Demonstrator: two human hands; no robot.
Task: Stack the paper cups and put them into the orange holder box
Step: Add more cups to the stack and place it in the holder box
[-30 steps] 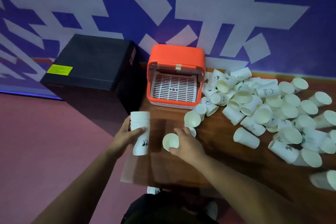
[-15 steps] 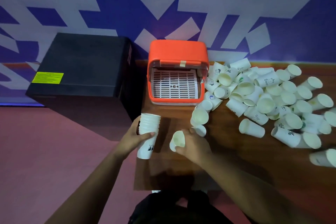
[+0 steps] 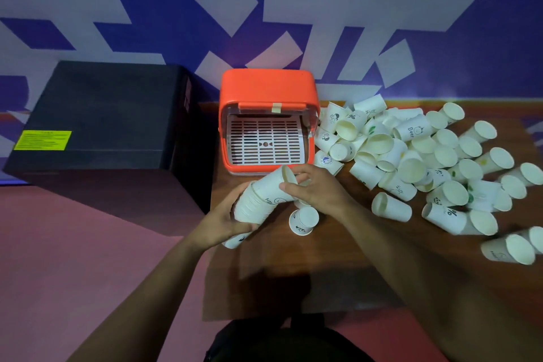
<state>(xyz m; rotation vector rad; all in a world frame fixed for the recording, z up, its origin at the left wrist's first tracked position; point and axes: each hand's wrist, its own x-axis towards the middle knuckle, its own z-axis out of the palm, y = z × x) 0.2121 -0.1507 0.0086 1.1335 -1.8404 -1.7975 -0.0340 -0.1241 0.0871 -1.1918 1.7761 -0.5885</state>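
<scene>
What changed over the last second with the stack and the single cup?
The left hand tipped the cup stack from upright to slanting toward the orange holder box. The right hand lifted its single cup off the table and is pushing it into the stack's open end. The loose cup pile and black box lie unchanged.

Holder box (image 3: 268,88) at table's (image 3: 338,279) back left corner, black box (image 3: 97,114) left of it, loose cups (image 3: 417,156) heaped right, cup stack (image 3: 258,200) before holder box, single cup (image 3: 304,220) just beside the stack
</scene>
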